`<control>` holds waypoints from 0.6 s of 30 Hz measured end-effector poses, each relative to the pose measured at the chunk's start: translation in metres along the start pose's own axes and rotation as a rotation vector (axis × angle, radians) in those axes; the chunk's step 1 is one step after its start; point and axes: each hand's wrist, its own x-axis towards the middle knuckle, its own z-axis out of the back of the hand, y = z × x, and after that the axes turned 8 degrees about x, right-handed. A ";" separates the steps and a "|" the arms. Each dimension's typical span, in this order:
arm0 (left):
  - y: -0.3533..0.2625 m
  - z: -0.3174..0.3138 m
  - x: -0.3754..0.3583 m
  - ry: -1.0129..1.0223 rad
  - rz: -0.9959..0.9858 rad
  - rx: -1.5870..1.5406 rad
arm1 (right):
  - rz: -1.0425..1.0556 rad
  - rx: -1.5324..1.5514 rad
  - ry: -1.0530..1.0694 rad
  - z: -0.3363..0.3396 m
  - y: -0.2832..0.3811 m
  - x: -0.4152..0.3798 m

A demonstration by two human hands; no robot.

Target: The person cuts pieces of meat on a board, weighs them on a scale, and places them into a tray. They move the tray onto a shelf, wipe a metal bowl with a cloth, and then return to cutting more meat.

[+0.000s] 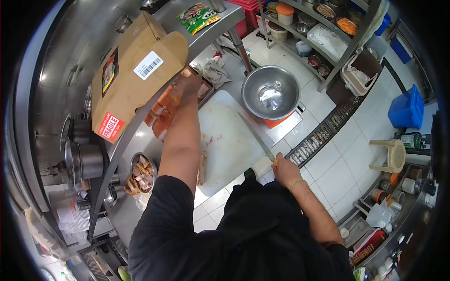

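Observation:
My right hand (287, 172) is closed round the handle of a long knife (257, 136), whose blade lies over the right side of a white cutting board (227, 145). My left hand (190, 83) reaches to a metal tray (205, 90) beyond the board's far left corner; its fingers are too hidden to tell what they hold. Beside that forearm lie pinkish-orange pieces of meat (161, 110). Small scraps dot the board, and a strip of meat (202, 169) sits at its left edge. Cut pieces fill a metal bowl (153, 160) on the left.
A large steel bowl (271, 114) stands right of the board's far end, on a scale (287, 125). A cardboard box (136, 75) sits on the raised shelf (171, 70) at left. A crumpled cloth (213, 71) lies beyond the tray.

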 end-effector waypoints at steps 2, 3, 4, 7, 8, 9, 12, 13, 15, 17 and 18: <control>-0.003 -0.006 0.007 -0.011 0.023 -0.045 | -0.014 0.022 0.005 0.006 0.003 -0.001; -0.003 -0.006 0.007 -0.009 0.021 -0.039 | -0.016 0.029 0.004 0.005 0.003 -0.001; -0.003 -0.006 0.007 -0.006 0.022 -0.033 | -0.016 0.032 0.006 0.004 0.002 0.000; -0.003 -0.004 0.004 0.000 -0.017 -0.074 | -0.016 0.009 0.017 0.003 -0.001 0.000; -0.002 -0.002 0.003 0.004 -0.027 -0.126 | -0.011 -0.003 0.023 0.003 0.000 0.002; -0.001 0.004 0.000 0.007 -0.036 -0.176 | -0.005 0.000 0.022 0.003 0.002 0.003; 0.014 0.004 -0.018 -0.111 -0.141 -0.323 | 0.003 0.001 0.024 0.002 0.000 0.001; 0.021 0.005 -0.028 -0.174 -0.188 -0.372 | 0.007 -0.008 0.024 0.002 -0.001 0.003; 0.050 0.005 -0.064 -0.294 -0.301 -0.383 | 0.016 -0.017 0.018 0.002 -0.002 0.006; 0.090 0.005 -0.110 -0.409 -0.407 -0.371 | 0.020 -0.017 0.010 0.002 -0.002 0.005; 0.115 0.005 -0.131 -0.427 -0.445 -0.438 | 0.006 -0.008 0.014 0.001 -0.003 0.006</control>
